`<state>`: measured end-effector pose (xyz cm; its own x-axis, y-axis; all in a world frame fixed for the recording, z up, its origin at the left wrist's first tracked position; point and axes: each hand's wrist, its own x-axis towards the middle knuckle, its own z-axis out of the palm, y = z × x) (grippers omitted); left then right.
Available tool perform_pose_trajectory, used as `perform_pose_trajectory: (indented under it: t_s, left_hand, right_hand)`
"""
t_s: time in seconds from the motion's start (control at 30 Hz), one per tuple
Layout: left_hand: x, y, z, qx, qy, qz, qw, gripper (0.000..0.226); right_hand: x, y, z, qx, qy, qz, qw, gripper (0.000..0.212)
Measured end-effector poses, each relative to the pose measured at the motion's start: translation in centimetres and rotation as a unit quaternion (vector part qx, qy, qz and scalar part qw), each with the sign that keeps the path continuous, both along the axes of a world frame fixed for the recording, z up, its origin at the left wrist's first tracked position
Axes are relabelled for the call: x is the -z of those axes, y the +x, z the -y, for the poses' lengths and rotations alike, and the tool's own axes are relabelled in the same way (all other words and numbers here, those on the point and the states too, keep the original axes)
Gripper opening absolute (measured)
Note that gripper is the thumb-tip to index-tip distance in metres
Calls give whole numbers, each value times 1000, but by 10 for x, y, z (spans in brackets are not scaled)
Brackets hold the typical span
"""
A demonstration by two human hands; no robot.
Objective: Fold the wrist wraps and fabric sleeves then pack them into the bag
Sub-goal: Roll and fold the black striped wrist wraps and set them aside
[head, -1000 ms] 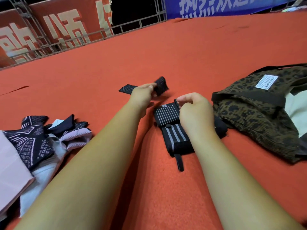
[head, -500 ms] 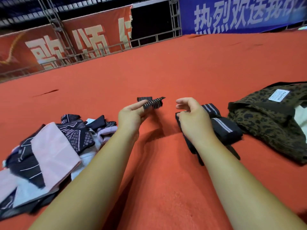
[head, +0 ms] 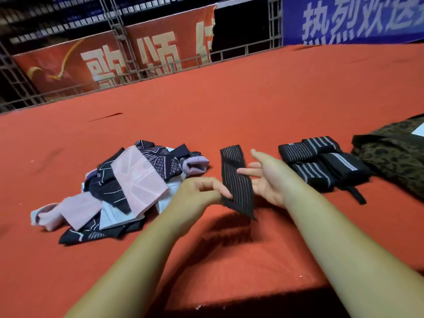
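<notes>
A striped wrist wrap [head: 236, 180] is held above the counter [head: 229, 99], its long axis pointed away from the body. Its near end is pinched by the left hand [head: 197, 193]. Its middle is touched by the open, straight-fingered right hand [head: 268, 177], which is nearer the bag [head: 394, 154].

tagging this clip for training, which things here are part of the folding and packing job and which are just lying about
Job:
black striped wrist wrap strip, pinched by left hand
right hand
folded black striped wrist wraps
pink and black fabric sleeve pile
leopard-print fabric bag

Lying about:
red banner
blue banner
grey metal truss frame
</notes>
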<state>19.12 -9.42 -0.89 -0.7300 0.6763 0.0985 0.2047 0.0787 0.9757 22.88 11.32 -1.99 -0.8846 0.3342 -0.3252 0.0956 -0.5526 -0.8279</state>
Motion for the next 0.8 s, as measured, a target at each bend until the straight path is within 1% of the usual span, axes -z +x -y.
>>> perform_pose_trajectory:
  t_s: [0.07,0.1,0.13,0.17,0.23,0.3,0.37,0.43,0.53,0.63,0.73,0.8]
  left_hand:
    - [3,5,12,30,-7,-16,999,13]
    - [4,6,17,33,-8,-17,999,14]
    - [7,6,21,30,-13,-18,999,14]
    - [10,5,24,24,-22,-19,999,14]
    - [18,1,29,2,-54,-17,998,15]
    - [24,-7,29,-31,-91,5,995,23]
    - [28,-17,24,-62,-104,29,992,33]
    - [29,-31,15,-86,-94,27,991,40]
    - [20,-56,-7,-140,-84,10,987,40]
    - [10,-84,-40,-146,-87,4,985,37]
    - [6,-114,-78,-142,-101,-22,984,28]
    - [9,-135,-101,-147,-136,-67,977,22]
  right_hand:
    - [4,-1,8,-7,20,-1,1000,18]
    - [8,-3,11,-6,26,2,1000,12]
    - [12,-5,13,0,34,7,999,12]
    - [15,-7,15,12,39,10,999,18]
    - [21,-13,16,42,44,17,998,38]
    - [22,-15,17,56,45,17,997,44]
    - [23,-16,15,68,67,16,995,47]
    - [26,-19,11,70,114,28,991,53]
    - [32,-22,4,47,211,71,974,60]
    - [34,-24,0,24,276,90,957,56]
    - [37,-28,-5,15,278,92,956,48]
    - [41,-32,-8,13,279,85,956,40]
